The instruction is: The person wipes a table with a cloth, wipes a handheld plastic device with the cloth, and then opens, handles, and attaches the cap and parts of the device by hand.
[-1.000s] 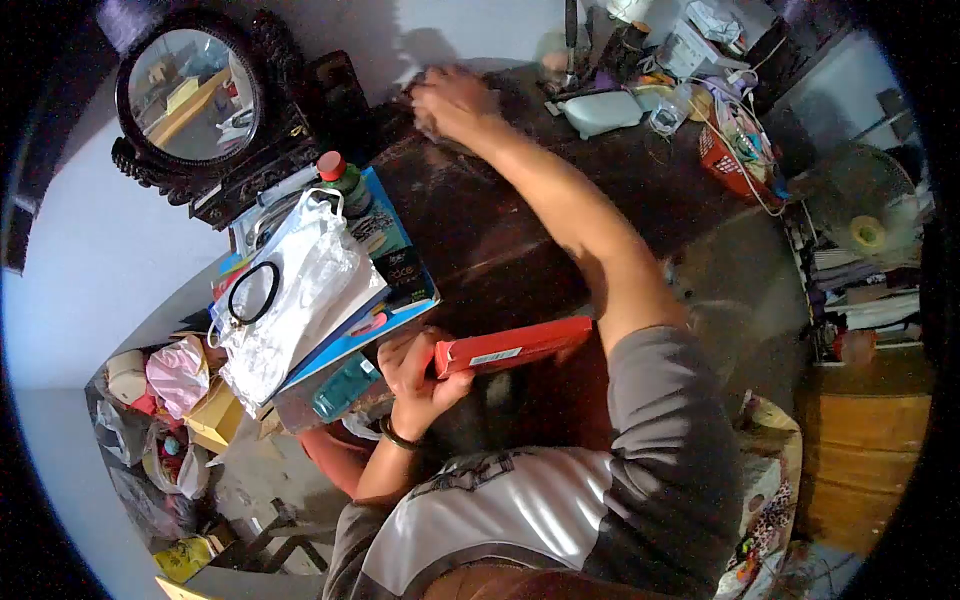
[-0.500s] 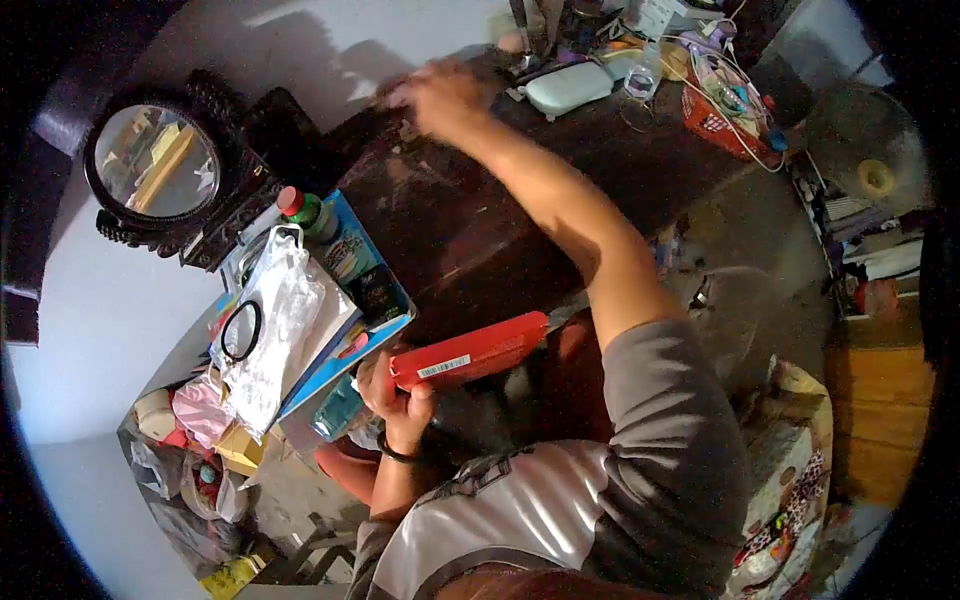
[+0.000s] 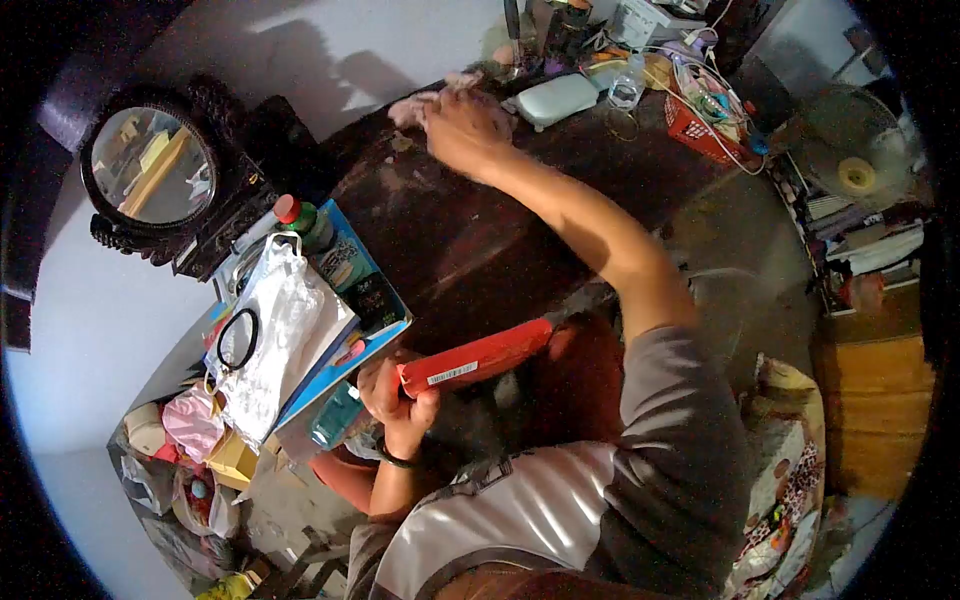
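Observation:
My left hand (image 3: 398,408), with a dark band at the wrist, grips one end of a flat red box (image 3: 485,358) with a barcode label, held above my lap. My right arm reaches to the far side of the dark wooden table (image 3: 470,235). There my right hand (image 3: 468,130) is closed on a crumpled pinkish cloth (image 3: 412,110), pressed on the tabletop near the wall. Just right of this hand lies a pale case (image 3: 557,101). Beside my left hand is a teal bottle (image 3: 337,413).
A round mirror (image 3: 152,165) stands at the left. Near it, a red-capped green bottle (image 3: 305,222) and a white plastic bag (image 3: 270,335) rest on books. A red basket (image 3: 705,130) of cables sits at the far right, with a fan (image 3: 855,175) beyond.
The view has shifted. My right hand has moved right along the back of the table with the cloth, closer to the pale case. My left hand still holds the red box.

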The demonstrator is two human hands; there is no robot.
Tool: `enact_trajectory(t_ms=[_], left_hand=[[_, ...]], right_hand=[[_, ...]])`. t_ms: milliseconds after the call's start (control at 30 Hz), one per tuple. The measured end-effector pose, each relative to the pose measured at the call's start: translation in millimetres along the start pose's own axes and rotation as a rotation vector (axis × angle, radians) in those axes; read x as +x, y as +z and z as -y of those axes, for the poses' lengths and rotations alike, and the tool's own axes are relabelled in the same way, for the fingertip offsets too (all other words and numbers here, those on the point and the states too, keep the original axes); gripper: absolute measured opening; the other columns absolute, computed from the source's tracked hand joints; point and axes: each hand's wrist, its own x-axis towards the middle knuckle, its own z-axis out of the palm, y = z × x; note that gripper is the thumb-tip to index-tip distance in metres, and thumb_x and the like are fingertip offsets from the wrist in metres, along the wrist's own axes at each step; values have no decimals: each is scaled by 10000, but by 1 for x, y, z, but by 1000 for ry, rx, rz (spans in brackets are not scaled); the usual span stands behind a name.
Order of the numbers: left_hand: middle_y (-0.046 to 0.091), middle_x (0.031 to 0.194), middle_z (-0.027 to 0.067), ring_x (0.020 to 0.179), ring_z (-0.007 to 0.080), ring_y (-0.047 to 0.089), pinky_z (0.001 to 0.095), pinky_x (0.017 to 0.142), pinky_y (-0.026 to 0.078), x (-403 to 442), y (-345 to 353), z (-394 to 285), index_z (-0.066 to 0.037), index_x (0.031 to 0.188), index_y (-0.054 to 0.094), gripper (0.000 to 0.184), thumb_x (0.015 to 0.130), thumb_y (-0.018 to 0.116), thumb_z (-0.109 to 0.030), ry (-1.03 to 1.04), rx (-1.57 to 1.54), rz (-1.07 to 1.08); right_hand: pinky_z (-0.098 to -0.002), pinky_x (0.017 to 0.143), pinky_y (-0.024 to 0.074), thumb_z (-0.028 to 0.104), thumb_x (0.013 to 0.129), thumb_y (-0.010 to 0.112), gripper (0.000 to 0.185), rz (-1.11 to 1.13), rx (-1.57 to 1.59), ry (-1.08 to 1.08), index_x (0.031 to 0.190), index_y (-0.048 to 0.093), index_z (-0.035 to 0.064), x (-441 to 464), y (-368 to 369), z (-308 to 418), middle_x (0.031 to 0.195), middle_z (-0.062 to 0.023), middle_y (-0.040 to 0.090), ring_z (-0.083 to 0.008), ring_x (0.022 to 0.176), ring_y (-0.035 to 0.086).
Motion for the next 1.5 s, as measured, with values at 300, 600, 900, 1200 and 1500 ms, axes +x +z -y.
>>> enact_trajectory(t_ms=[300, 600, 900, 1200, 1500], left_hand=[[652, 927, 170, 901, 355, 591, 422, 831, 419, 12, -8, -13, 2, 913, 654, 609, 863, 509, -588, -62, 26, 148], [649, 873, 173, 865, 349, 603, 417, 828, 441, 17, -8, -12, 22, 948, 647, 578, 847, 561, -541, -9, -85, 133], [510, 638, 104, 585, 298, 513, 355, 590, 401, 30, 0, -17, -12, 751, 589, 469, 762, 668, -475, 152, -140, 13], [481, 611, 94, 554, 282, 501, 361, 568, 387, 36, 0, -21, -22, 736, 578, 460, 767, 660, -474, 121, -197, 9], [460, 597, 87, 533, 278, 481, 353, 549, 373, 34, 2, -22, -31, 720, 572, 466, 785, 660, -484, 149, -155, -44]], right_hand=[[-483, 851, 495, 265, 881, 514, 308, 0, 214, 239, 1102, 634, 87, 38, 20, -22, 1070, -179, 616, -335, 1011, 599], [-446, 1013, 392, 186, 778, 638, 322, -129, 302, -415, 1078, 626, 71, -89, -65, 22, 1132, -144, 580, -325, 1148, 510], [-435, 1031, 373, 265, 955, 450, 378, 112, 224, -106, 1295, 524, 117, -17, -23, 16, 1377, -113, 458, -316, 1243, 459], [-372, 988, 424, 194, 818, 560, 306, -6, 145, -574, 1114, 626, 147, -60, -26, 44, 1131, -20, 606, -236, 1083, 548], [-376, 1004, 438, 88, 869, 481, 334, 30, 192, -319, 1175, 613, 94, -36, -26, -12, 1247, -77, 586, -289, 1152, 544]])
